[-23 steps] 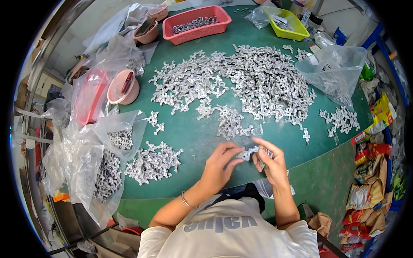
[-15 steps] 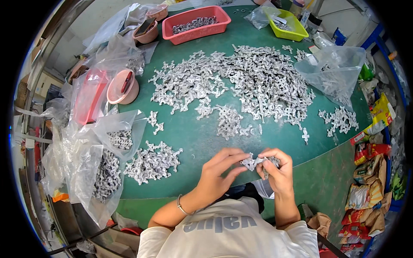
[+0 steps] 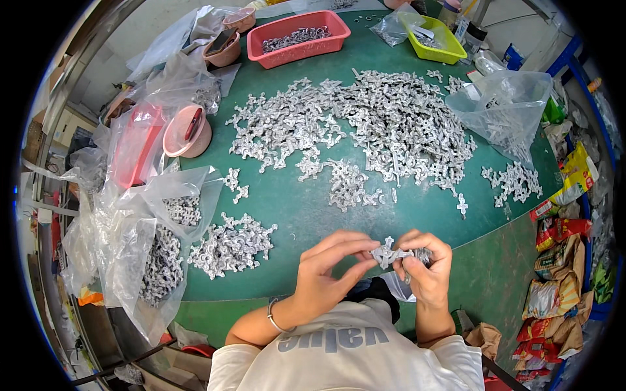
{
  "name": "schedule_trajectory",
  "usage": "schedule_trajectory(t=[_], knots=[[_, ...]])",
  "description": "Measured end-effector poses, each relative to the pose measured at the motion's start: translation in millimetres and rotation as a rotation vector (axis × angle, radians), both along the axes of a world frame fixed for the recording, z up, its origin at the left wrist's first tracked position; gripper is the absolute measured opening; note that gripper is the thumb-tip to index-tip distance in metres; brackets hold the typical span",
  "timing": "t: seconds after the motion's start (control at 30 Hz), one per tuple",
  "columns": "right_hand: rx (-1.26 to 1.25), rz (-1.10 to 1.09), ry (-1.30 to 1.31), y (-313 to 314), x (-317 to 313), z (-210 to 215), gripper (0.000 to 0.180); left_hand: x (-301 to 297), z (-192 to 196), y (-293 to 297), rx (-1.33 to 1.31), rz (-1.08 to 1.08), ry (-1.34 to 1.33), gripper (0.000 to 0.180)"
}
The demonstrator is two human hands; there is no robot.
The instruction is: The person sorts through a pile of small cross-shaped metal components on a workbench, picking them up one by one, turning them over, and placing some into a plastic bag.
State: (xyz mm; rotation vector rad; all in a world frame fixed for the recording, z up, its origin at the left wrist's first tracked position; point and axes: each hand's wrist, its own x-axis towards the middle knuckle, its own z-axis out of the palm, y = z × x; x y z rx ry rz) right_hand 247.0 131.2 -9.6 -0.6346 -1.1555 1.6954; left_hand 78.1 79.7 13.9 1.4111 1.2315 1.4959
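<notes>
Silvery metal parts (image 3: 389,253) are pinched between both hands, the left hand (image 3: 326,270) and right hand (image 3: 427,264) closed on them just over the green worktop's (image 3: 306,208) near edge, with a big pile (image 3: 365,124) mid-worktop and a smaller heap (image 3: 231,244) near its left edge.

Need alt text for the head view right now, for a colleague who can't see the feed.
Both hands, left hand and right hand, pinch a small silver metal part together over the near edge of a green table. A large heap of similar parts lies beyond, with a smaller pile and clear bags to the left.
</notes>
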Motion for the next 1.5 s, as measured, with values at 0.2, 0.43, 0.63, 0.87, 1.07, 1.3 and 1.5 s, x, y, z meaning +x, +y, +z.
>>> schedule_trajectory(t=[0.2, 0.43, 0.63, 0.87, 1.07, 1.3, 1.5], knots=[[-0.034, -0.014, 0.028, -4.3, -2.2, 3.6, 0.015, 0.5, 2.4, -2.2, -0.022, -0.016, -0.054, 0.029], [0.017, -0.061, 0.031, -8.2, -2.4, 6.2, 0.013, 2.7, 2.7, -1.2, 0.003, -0.017, -0.055, 0.029], [-0.001, -0.079, 0.049, -8.8, -1.9, 9.5, 0.013, 5.6, 4.1, 0.4, -0.013, -0.031, -0.08, 0.029], [-0.062, -0.093, 0.042, -9.4, -0.7, 11.2, 0.013, 8.1, 4.2, 3.7, -0.031, -0.04, -0.117, 0.028], [-0.087, -0.109, 0.094, -11.4, -1.1, 16.1, 0.014, 10.7, 1.6, 4.2, -0.045, -0.062, -0.138, 0.027], [-0.06, -0.115, 0.06, -10.8, -1.4, 16.0, 0.012, 10.7, 0.6, 4.0, -0.064, -0.057, -0.155, 0.024], [-0.064, -0.097, -0.087, -0.8, 5.6, 14.7, 0.016, 8.6, -5.5, 12.8, -0.081, -0.02, -0.087, 0.022]])
